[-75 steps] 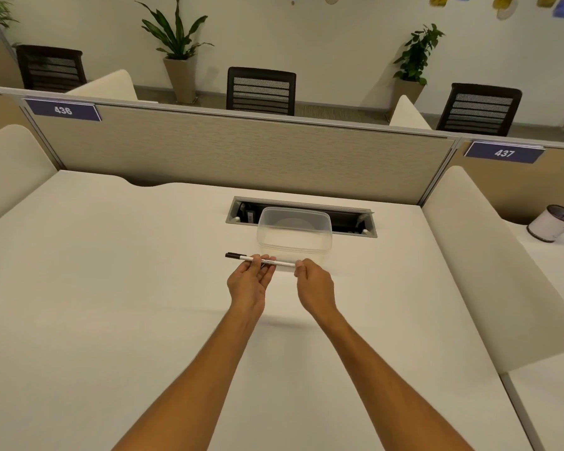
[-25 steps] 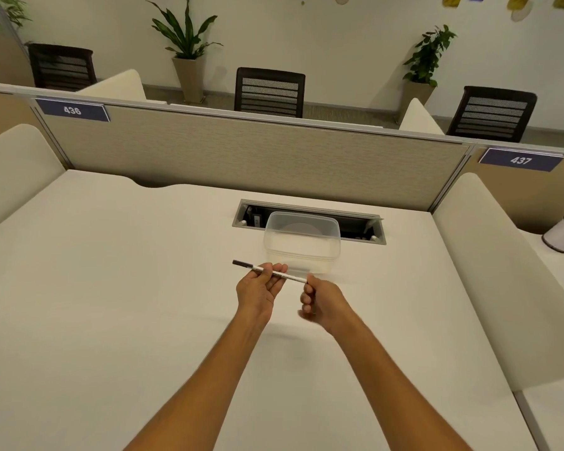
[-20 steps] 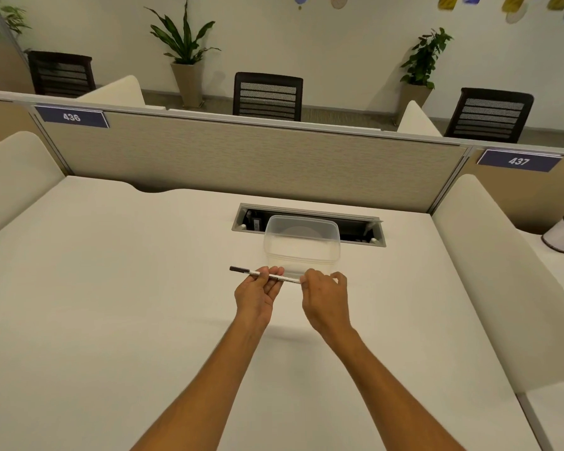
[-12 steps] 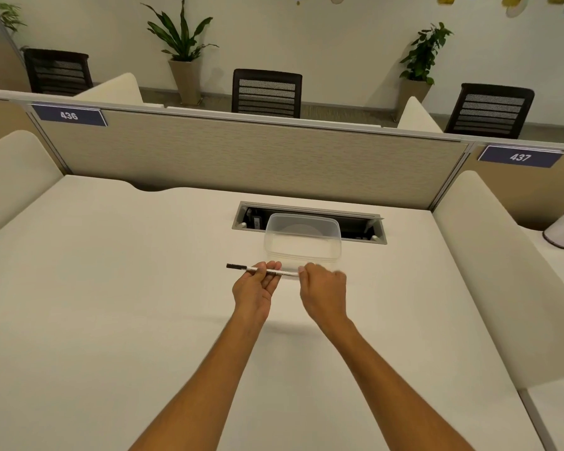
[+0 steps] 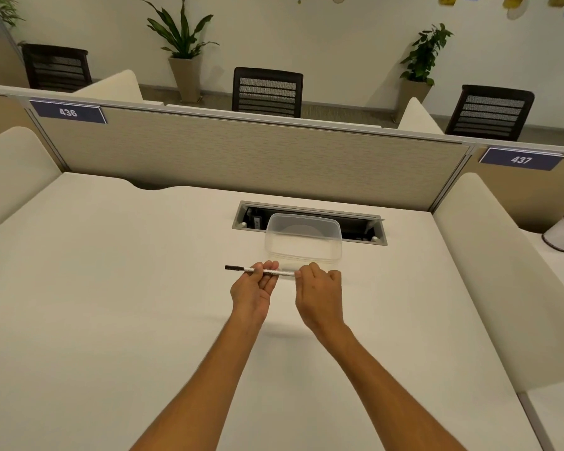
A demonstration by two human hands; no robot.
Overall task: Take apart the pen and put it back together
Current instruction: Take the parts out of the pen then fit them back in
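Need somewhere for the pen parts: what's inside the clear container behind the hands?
The clear container looks empty: only the white desk shows through its base. Its near edge sits behind the pen and the right hand, so that strip is hidden.

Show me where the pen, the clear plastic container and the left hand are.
pen (image 5: pixel 274 272), head view, white barrel between the hands
clear plastic container (image 5: pixel 303 253), head view, near wall
left hand (image 5: pixel 253 292), head view, palm

right hand (image 5: pixel 319 296) rolled back over pen (image 5: pixel 261 271) end, pen levelled
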